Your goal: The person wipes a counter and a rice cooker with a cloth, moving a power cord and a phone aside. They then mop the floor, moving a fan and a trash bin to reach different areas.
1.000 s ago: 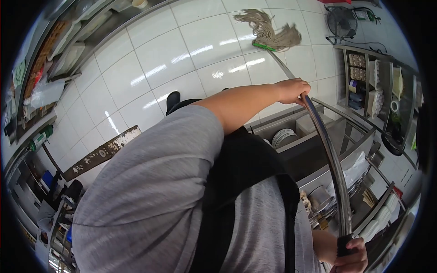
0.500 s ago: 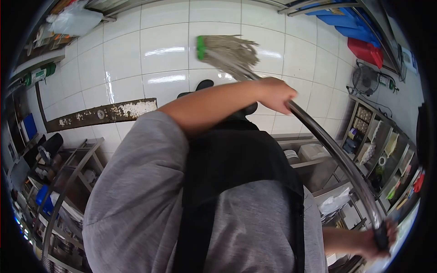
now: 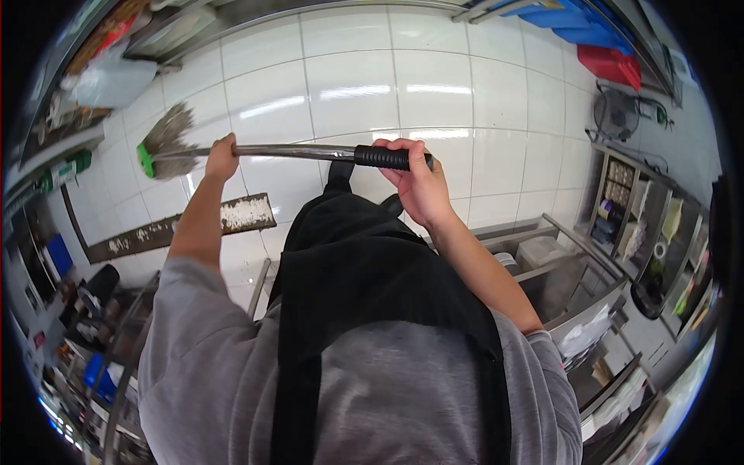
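A mop (image 3: 294,151) with a shiny metal handle lies across my view, held in both hands. My left hand (image 3: 222,158) is closed around the shaft, not far from the mop head. Over at the black ribbed grip on the handle's end, my right hand (image 3: 419,186) wraps its fingers and thumb around it. The grey stringy mop head (image 3: 172,141) with its green clamp (image 3: 145,160) is at the left, over the white tiled floor (image 3: 349,101).
A worn, rust-stained strip (image 3: 248,215) runs along the floor at the left. Metal shelving (image 3: 116,372) stands at lower left, and a rack of goods (image 3: 620,209) at the right. A fan (image 3: 616,112) and a red container (image 3: 609,67) are at upper right. My dark shoes show below the handle.
The mop head has swept from the upper middle to the left. My right hand has come up from the lower right to the middle, and my left hand has moved left.
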Action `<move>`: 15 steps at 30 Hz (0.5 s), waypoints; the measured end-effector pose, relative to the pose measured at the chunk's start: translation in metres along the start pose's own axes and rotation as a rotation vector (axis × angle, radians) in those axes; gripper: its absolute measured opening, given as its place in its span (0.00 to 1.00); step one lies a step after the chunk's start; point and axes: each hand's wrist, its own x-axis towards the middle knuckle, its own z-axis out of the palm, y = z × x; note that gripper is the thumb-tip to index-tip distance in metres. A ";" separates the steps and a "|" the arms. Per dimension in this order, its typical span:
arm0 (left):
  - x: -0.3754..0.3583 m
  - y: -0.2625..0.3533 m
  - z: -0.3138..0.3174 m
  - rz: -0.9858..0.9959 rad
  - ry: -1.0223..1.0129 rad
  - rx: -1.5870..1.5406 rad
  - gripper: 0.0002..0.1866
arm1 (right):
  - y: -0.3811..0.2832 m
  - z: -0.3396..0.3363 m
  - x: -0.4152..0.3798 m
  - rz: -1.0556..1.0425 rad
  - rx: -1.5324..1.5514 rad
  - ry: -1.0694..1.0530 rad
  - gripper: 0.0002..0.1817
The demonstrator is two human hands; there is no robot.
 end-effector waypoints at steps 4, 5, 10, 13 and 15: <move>0.006 0.053 -0.013 0.113 0.023 0.012 0.08 | -0.051 -0.023 -0.012 -0.029 0.052 0.002 0.18; 0.008 0.073 -0.012 0.135 0.060 0.001 0.08 | -0.068 -0.029 -0.018 -0.062 0.049 0.016 0.19; 0.008 0.195 0.011 0.397 0.198 -0.148 0.10 | -0.150 -0.072 -0.083 -0.364 -0.097 0.093 0.14; 0.007 0.296 0.036 0.540 0.231 -0.410 0.13 | -0.204 -0.101 -0.137 -0.695 -0.279 0.002 0.13; 0.005 0.378 0.047 0.652 0.247 -0.478 0.14 | -0.248 -0.113 -0.182 -0.826 -0.317 0.024 0.13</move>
